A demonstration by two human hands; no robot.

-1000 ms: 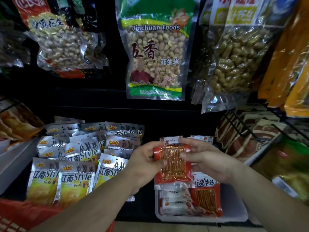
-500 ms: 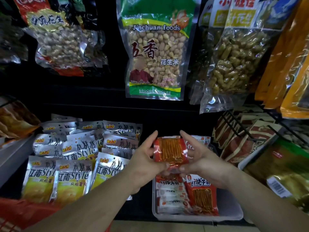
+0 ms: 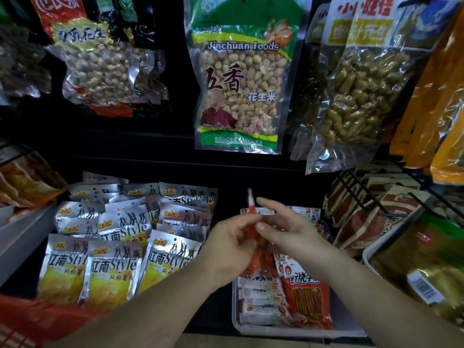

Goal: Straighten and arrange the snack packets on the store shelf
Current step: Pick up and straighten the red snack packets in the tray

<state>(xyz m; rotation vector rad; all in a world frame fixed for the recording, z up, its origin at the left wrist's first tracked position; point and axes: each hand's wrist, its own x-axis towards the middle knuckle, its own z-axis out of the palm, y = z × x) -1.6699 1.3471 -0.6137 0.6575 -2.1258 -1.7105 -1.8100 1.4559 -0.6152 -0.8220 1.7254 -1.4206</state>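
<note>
White tray (image 3: 301,332) of stacked packets (image 3: 310,301) at the shelf front, above it 1 red packet (image 3: 251,209) upright and edge-on, left hand (image 3: 232,244) gripping it, right hand (image 3: 293,237) open-fingered against its side, silver packets (image 3: 113,267) to the left, peanut bag (image 3: 241,84) hanging behind

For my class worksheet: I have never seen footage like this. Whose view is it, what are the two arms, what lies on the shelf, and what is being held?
There is no machine here. A person wears a camera on the head, so the one picture looks forward and down at their own arms. The left hand grips a red snack packet, seen edge-on. The right hand touches it with the thumb, its fingers mostly straight. Below the hands a pale tray holds more red and white packets. To the left lie silver and yellow packets. Above hangs a clear bag of peanuts.
</note>
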